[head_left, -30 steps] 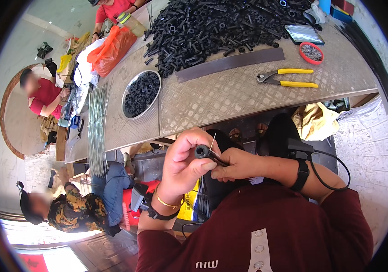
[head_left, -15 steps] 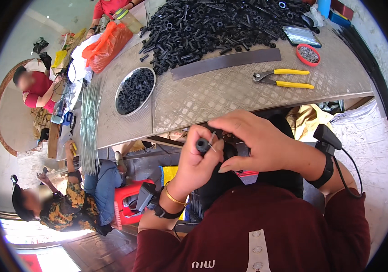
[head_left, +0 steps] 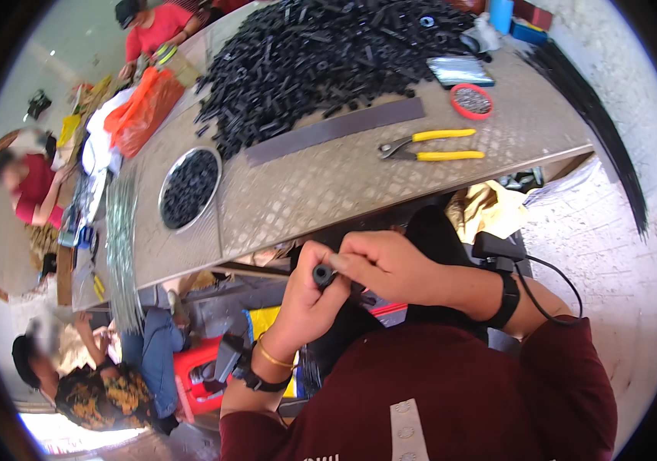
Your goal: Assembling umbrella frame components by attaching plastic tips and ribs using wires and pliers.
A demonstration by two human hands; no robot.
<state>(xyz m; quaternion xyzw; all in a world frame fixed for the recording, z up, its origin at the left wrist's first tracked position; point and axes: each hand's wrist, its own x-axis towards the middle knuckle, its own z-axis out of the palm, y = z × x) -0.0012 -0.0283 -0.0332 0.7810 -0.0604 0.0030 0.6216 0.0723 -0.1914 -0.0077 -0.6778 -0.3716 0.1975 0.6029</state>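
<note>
My left hand (head_left: 305,296) is closed around a small black cylindrical part (head_left: 322,275), its round end facing up. My right hand (head_left: 390,265) meets it from the right, fingertips pinched against the part's top. Both hands are held close to my body, below the near edge of the metal table (head_left: 328,184). What the right fingers pinch is too small to make out. A big heap of black tube pieces (head_left: 328,50) covers the table's far side.
On the table lie yellow-handled pliers (head_left: 432,144), a dark flat strip (head_left: 336,131), a round metal bowl (head_left: 188,188) of black parts, and a small red dish (head_left: 470,100). Other people sit at left and lower left; one in red works at the far end.
My hands have stayed joined on the black part, and the right hand has shifted over it. The view has swung slightly, so the table sits lower and more to the right.
</note>
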